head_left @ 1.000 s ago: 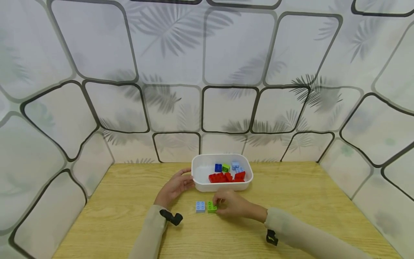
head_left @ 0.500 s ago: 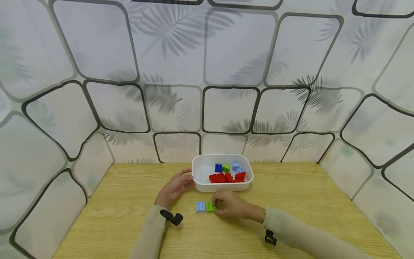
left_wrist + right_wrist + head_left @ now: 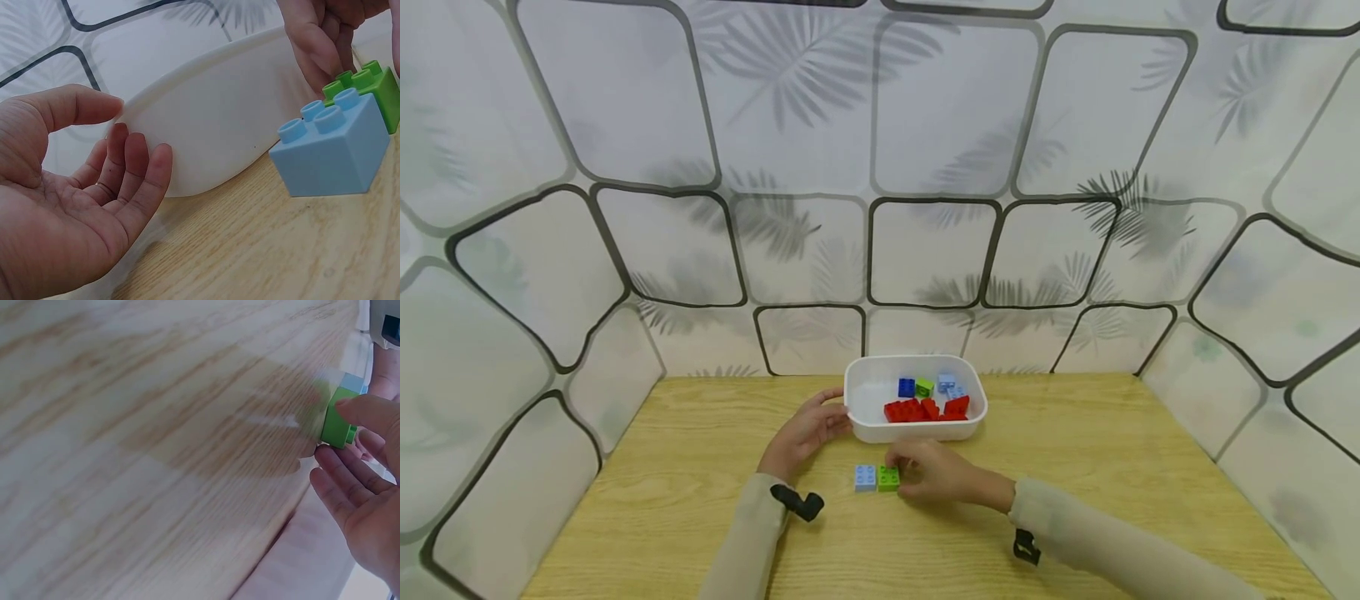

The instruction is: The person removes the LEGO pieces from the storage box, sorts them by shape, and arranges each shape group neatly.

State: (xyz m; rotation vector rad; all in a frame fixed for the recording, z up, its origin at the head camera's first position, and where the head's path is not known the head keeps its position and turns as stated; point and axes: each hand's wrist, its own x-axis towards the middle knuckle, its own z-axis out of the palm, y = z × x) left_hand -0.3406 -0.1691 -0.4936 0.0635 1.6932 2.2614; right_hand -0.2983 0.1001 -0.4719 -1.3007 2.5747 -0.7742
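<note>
A light blue toy building brick and a green toy building brick sit side by side on the wooden table, studs up. My right hand pinches the green brick, its thumb on the near side in the right wrist view. In that view part of the blue brick shows behind the green one. At the left end of a white tray, my left hand rests its fingertips against the outer wall, fingers loosely bent. The left wrist view shows the thumb tip at the tray's rim.
Inside the tray lie several red bricks, a dark blue brick, a green brick and light blue bricks. A patterned curtain stands behind and on both sides of the wooden table.
My right hand has slid the green brick slightly left, so the gap to the light blue brick is now narrower. The left hand and the tray stay in place.
</note>
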